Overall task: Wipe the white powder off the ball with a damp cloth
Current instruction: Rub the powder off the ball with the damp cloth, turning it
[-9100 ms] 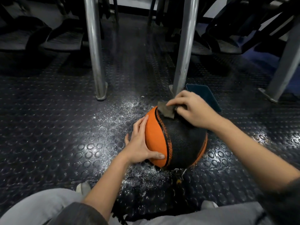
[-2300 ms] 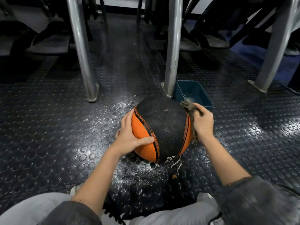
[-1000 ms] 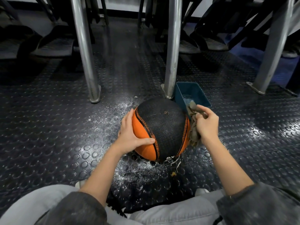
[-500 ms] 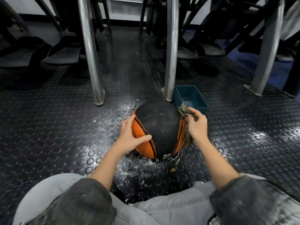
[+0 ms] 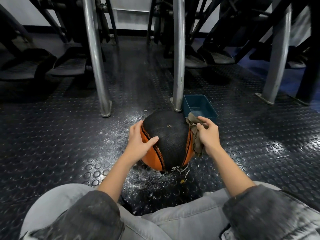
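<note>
Where the black-and-orange rubber ball (image 5: pixel 168 141) sits: on the dark studded rubber floor (image 5: pixel 69 135), between the person's knees and a teal plastic tub (image 5: pixel 195 95), ringed by spilled white powder (image 5: pixel 152 181).
Change: some nine seconds back the cloth lay folded on the crown. It is now bunched on the right flank, and the ball has been turned black panel up. A second ago the wiping hand stood just off the ball; it is back against it.
Meaning: crown looks clean, so work has probably moved to the side. Underside hidden, likely still dusty.
Left hand (image 5: pixel 138 144): fingers spread flat on the orange panel, thumb across onto the black; bracing, not gripping.
Right hand (image 5: pixel 208 135): fingers curled, pinching the crumpled grey-brown cloth (image 5: pixel 195 142) against the ball's upper right.
Facing: black panel with small valve hole (image 5: pixel 169 126) points up towards the camera; "KG" print low on the near side.
Long axis: none, the ball is round. Seams run far-top to near-bottom. Cloth hangs lengthways down the flank.
</note>
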